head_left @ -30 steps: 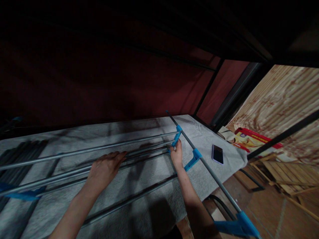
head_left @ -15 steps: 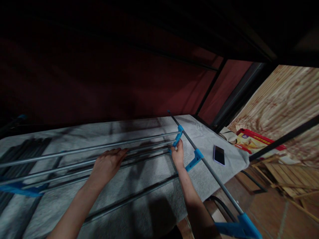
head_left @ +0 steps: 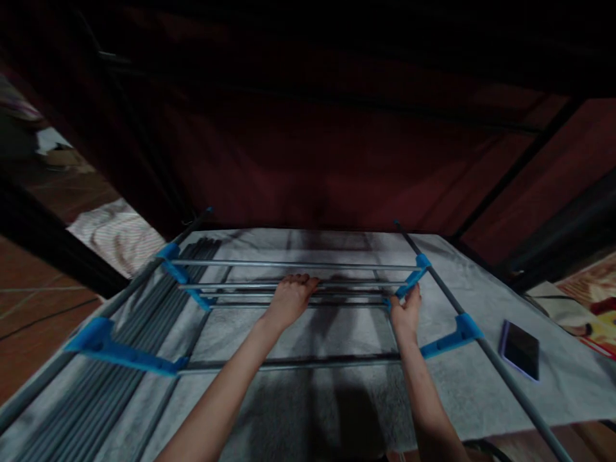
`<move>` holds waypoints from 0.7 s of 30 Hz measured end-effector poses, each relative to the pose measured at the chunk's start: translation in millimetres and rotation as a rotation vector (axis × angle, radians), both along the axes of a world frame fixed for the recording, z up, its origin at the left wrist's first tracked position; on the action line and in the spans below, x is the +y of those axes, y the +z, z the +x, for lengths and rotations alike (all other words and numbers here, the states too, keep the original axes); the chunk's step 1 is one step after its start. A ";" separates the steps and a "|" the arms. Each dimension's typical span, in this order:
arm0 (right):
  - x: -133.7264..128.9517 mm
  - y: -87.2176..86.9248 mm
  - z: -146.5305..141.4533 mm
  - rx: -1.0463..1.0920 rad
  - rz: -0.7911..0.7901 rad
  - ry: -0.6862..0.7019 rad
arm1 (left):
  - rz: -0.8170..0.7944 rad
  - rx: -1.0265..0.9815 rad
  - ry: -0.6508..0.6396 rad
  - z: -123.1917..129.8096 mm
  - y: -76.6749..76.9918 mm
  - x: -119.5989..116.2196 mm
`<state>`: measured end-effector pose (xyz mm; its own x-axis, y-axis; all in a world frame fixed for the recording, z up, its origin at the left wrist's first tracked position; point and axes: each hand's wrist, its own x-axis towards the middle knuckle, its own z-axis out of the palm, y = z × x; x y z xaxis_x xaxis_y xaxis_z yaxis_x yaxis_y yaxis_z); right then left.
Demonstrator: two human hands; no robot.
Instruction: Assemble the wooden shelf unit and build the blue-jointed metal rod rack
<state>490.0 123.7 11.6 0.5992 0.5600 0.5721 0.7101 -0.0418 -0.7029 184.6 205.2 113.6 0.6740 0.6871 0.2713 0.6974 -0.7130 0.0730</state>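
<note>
A frame of grey metal tubes joined by blue plastic brackets lies over the table. My left hand [head_left: 290,299] is closed over a metal tube [head_left: 240,285] near the middle of the rack, its fingertips hidden behind the tube. At the rack's right end, my right hand [head_left: 405,314] grips a blue plastic bracket [head_left: 412,278] that takes the tube ends, thumb on the near side. Nearer to me on the right is another blue bracket [head_left: 452,340]. On the left side sit a far bracket [head_left: 176,264] and a longer near bracket [head_left: 122,351].
Several loose grey tubes [head_left: 129,340] lie side by side at the table's left. A phone [head_left: 520,350] rests on the grey cloth [head_left: 486,398] at the right. Dark posts and a dark red panel [head_left: 308,167] stand behind the table.
The view has swung left, bringing the rack's left brackets and the loose tubes fully into sight. Both hands keep about the same places on the rack.
</note>
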 end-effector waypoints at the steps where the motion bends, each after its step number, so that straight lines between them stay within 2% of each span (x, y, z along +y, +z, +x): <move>1: -4.3 1.7 -7.0 0.004 0.003 -0.041 | -0.002 -0.004 -0.001 -0.5 0.2 -1.0; 3: -12.8 8.7 -25.4 -0.039 0.028 -0.093 | -0.004 -0.010 -0.006 -1.3 0.5 -2.8; 4: -15.8 13.6 -35.8 -0.106 0.032 -0.072 | -0.006 -0.013 -0.008 -1.4 0.6 -3.6; 8: -11.0 35.1 -70.4 -0.434 -0.038 0.188 | -0.016 -0.026 -0.002 -1.2 1.1 -5.9; 10: -1.5 43.5 -78.3 -0.543 -0.085 0.261 | -0.025 -0.032 0.002 -0.9 1.7 -6.3; 17: 15.7 54.9 -71.7 -0.674 -0.200 0.345 | -0.024 -0.062 -0.018 -4.3 2.6 -10.8; 19: 15.4 54.1 -68.9 -0.687 -0.200 0.358 | 0.026 -0.116 -0.007 -12.6 -0.9 -15.5; 21: 15.0 52.1 -67.2 -0.691 -0.204 0.365 | 0.080 -0.185 0.059 -27.3 -7.5 -20.7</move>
